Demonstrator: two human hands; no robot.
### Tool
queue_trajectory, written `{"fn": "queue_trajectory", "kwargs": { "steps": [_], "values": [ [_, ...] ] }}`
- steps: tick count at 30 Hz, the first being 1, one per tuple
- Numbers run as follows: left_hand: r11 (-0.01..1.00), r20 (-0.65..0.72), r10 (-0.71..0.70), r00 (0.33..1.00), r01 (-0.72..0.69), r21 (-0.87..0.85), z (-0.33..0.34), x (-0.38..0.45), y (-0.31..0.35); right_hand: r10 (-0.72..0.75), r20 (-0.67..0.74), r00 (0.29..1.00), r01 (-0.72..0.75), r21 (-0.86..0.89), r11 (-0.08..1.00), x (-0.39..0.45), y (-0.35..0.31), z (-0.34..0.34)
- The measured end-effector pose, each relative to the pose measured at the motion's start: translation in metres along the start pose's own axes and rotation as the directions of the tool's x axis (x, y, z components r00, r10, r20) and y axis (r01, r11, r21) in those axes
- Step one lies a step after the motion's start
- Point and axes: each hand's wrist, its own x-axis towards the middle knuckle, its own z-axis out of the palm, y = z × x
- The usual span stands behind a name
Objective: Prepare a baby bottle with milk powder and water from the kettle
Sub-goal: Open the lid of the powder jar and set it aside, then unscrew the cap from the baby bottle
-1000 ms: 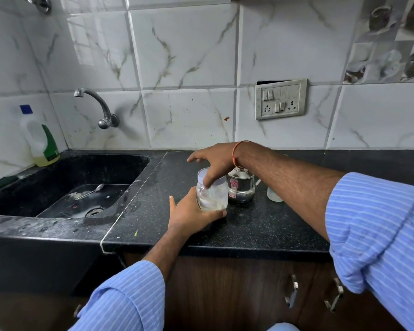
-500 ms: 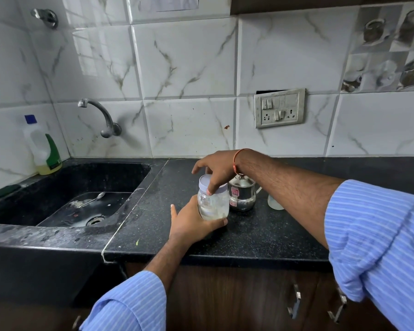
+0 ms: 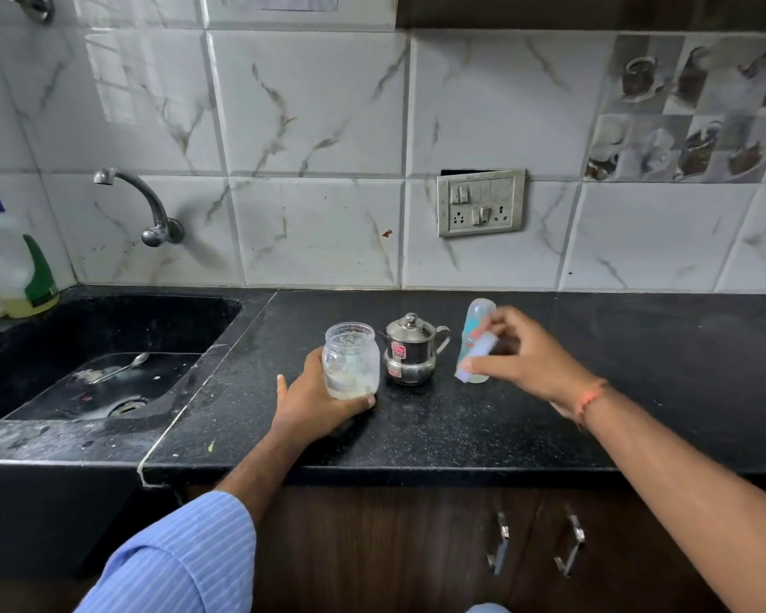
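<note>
1. The left hand [image 3: 315,404] is gripping the powder jar [image 3: 351,360], fingers curled round its base and holding it upright on the table [image 3: 461,435], toward the table's left end, near the sink [image 3: 107,347].
2. The jar mouth is now standing open. A second ago the right hand was sitting on top of the jar, turning its lid; that lid [image 3: 478,353] has come off.
3. The right hand [image 3: 518,356] has moved away to the right and is pinching the pale lid between thumb and fingers, low over the table and in front of the baby bottle [image 3: 476,334] (the hand is motion-blurred, so whether the lid is touching the table cannot be told).
4. The baby bottle is standing upright right of the steel kettle [image 3: 410,351], which is sitting with its cover on between jar and bottle, toward the table's back edge.
5. Meaning for the task: the powder is becoming reachable, so opening the jar appears done; dosing powder and pouring water are not yet done.
6. No scoop is showing on the table; a spoon [image 3: 120,369] is lying in the sink.
</note>
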Motion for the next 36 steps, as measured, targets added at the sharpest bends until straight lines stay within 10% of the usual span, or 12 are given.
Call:
{"fn": "queue_trajectory", "kwargs": {
  "steps": [7,22,27,32,36],
  "values": [
    [1.000,-0.034,-0.003,0.999,0.004,0.024,0.001,0.002,-0.001,0.096,-0.251,0.963,-0.147,-0.194,0.970,-0.047,0.084,-0.033],
    [0.996,-0.096,-0.086,0.992,0.086,-0.002,-0.001,0.006,0.006,0.127,-0.345,0.930,-0.241,-0.313,0.919,0.006,0.131,-0.034],
    [0.995,-0.113,-0.100,0.989,0.101,0.006,0.000,0.010,0.004,-0.256,-0.434,0.864,0.017,-0.483,0.875,0.003,0.105,-0.020],
    [1.000,-0.288,0.009,0.958,-0.010,-0.001,0.001,-0.002,0.007,-0.580,-0.243,0.778,0.372,-0.565,0.736,0.016,0.032,0.013],
    [0.908,-0.393,0.417,0.820,-0.364,0.206,0.003,-0.025,0.012,-0.457,0.045,0.889,0.374,-0.647,0.664,0.045,-0.024,0.042]
  ]
}}
